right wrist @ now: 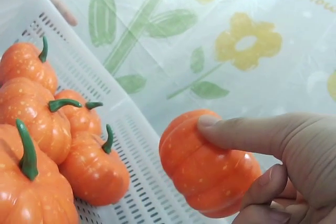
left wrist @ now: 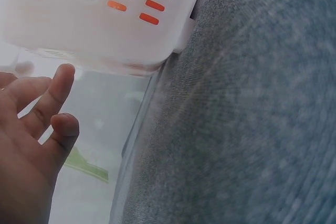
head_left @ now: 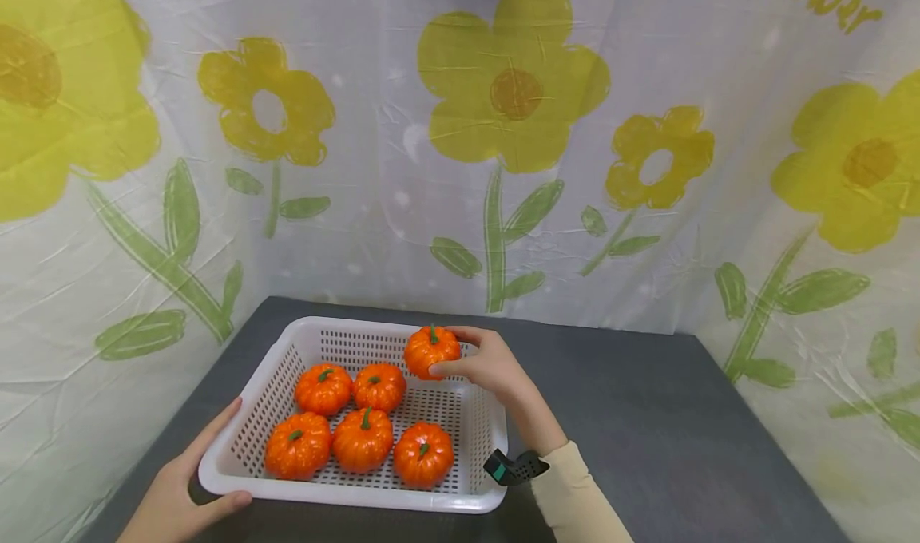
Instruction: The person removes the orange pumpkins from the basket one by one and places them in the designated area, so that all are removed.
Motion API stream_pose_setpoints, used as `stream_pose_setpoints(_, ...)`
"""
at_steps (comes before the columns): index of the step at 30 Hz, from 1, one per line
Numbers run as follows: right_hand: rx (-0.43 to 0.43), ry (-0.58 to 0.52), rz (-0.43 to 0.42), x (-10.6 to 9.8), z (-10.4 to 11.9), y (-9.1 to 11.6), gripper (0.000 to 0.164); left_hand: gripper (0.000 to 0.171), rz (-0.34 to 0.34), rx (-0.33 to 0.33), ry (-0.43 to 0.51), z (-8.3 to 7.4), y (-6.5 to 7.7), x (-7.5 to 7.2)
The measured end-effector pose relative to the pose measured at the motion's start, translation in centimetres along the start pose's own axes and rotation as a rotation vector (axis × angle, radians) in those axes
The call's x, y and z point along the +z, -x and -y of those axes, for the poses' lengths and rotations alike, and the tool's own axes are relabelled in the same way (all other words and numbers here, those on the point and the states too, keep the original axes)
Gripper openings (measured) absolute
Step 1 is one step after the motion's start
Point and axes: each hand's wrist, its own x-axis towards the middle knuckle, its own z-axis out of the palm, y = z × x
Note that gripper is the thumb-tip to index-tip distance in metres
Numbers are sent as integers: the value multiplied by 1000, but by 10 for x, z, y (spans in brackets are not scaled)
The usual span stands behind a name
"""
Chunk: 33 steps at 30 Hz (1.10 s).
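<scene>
The right hand [head_left: 492,363] pinches a pumpkin [head_left: 426,351] at the plastic basket's [head_left: 345,495] far right; the left hand [head_left: 176,487] spreads near-left.

My pumpkin [head_left: 422,354], just below centre, is orange, pale-flecked, green-stemmed, like the five others [head_left: 362,443] lower left. The basket [head_left: 338,496] is white, the table [head_left: 647,423] dark grey, the cloth [head_left: 374,231] above whitish with yellow flowers [head_left: 460,60]. My sleeve [head_left: 575,491], lower right, is cream.

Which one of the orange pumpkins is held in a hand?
The pumpkin near the far right corner of the white basket in the head view: the right hand grips it, while the other five pumpkins sit in the basket.
</scene>
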Motion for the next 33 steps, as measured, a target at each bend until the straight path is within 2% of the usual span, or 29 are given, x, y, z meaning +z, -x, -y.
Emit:
stream_pose_setpoints(6,-41,-36,-30,-14,-3,11,68,111,2,-5,-14,0,-2,0)
stream_pose_setpoints(13,-31,-109,-84,-31,-10,25,76,111,18,-31,-30,0,-3,0)
stream_pose_setpoints(18,-56,-69,-148,-44,-19,30,77,111,48,-66,-28,1,-1,1)
stream_pose_setpoints(23,-53,-35,-228,-62,-30,34,81,110,46,-70,-33,2,-2,1)
stream_pose_setpoints(25,-41,-32,-249,-68,-36,36,82,109,72,-94,-13,2,-3,0)
stream_pose_setpoints(30,-16,-28,-281,-83,-50,40,83,104,195,-209,68,1,-6,-3)
stream_pose_setpoints(33,-1,-20,-303,-94,-57,42,84,104,192,-205,71,0,-6,-2)
